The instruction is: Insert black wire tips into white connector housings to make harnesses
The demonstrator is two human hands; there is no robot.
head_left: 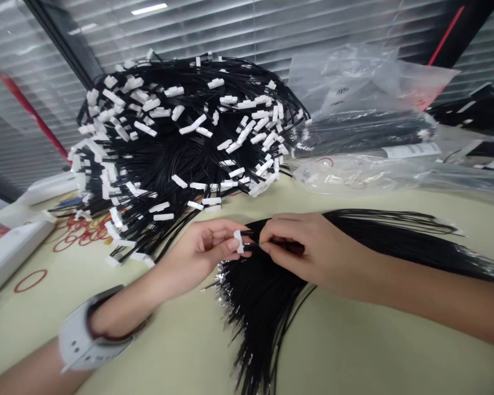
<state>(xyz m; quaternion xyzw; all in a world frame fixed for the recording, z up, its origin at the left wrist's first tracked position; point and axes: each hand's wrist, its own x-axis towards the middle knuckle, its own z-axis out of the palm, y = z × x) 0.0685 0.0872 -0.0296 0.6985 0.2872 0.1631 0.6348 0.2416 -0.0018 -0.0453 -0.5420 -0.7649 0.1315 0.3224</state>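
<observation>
Pinched between the thumb and fingers of my left hand (212, 244) is a small white connector (239, 241). Just to its right, my right hand (308, 244) has thumb and forefinger closed on a thin black wire (252, 245) whose end is at the connector; whether it is seated inside I cannot tell. Under both hands lies a thick bundle of loose black wires (263, 307) with shiny metal tips fanned toward the lower left. More of these wires stretch off to the right beneath my right forearm.
Behind my hands rises a large heap of black cables (168, 148) with white connectors. Clear plastic bags (362, 131) lie at the back right. Red rubber bands (82, 230) and a white box (14, 255) are on the left of the pale table (177, 340).
</observation>
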